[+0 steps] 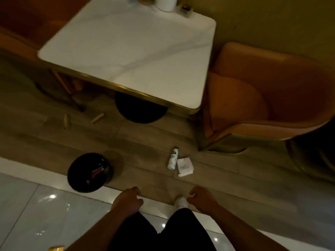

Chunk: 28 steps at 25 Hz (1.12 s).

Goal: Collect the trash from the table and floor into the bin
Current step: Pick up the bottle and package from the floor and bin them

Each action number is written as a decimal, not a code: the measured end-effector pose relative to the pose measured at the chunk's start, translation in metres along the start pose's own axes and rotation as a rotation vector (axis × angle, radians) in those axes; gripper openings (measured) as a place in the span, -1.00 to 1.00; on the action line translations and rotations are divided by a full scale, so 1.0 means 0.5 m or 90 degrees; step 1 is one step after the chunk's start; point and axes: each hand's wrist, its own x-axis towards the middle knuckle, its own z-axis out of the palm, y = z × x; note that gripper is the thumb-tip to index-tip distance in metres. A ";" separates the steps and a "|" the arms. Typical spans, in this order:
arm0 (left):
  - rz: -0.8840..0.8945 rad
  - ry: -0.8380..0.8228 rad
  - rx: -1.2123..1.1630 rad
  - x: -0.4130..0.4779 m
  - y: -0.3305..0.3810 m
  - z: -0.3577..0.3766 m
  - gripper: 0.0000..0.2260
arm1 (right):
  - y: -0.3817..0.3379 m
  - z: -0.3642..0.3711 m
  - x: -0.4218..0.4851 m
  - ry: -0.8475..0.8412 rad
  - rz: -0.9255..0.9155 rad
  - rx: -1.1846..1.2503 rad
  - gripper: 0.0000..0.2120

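Left hand (pixel 126 201) and right hand (pixel 203 198) hang loosely curled, empty; bottle (pixel 173 158) and carton (pixel 184 166) lie just beyond; bin (pixel 90 172) sits left.

Looking down the body now: left forearm (pixel 97 227) and right forearm (pixel 241 223) bare right to the btm edge. Left hand (pixel 126 201) and right hand (pixel 203 198) bare too. Both legs in a black garment (pixel 137 234), plain dark fabric, shorts or trousers, can't tell in this dim light. One foot (pixel 181 202) peeks out in white, sock or shoe, too blurry to call.
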 end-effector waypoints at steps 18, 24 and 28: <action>0.075 0.026 0.128 0.545 0.332 0.357 -0.59 | 0.386 -0.040 0.626 -0.021 0.027 0.061 -0.61; 0.144 0.140 0.227 0.880 0.258 0.500 -0.45 | 0.410 0.095 0.979 0.003 -0.122 -0.091 -0.33; 0.171 0.205 0.259 1.127 0.265 0.565 -0.24 | 0.420 0.144 1.202 0.045 -0.300 -0.244 -0.11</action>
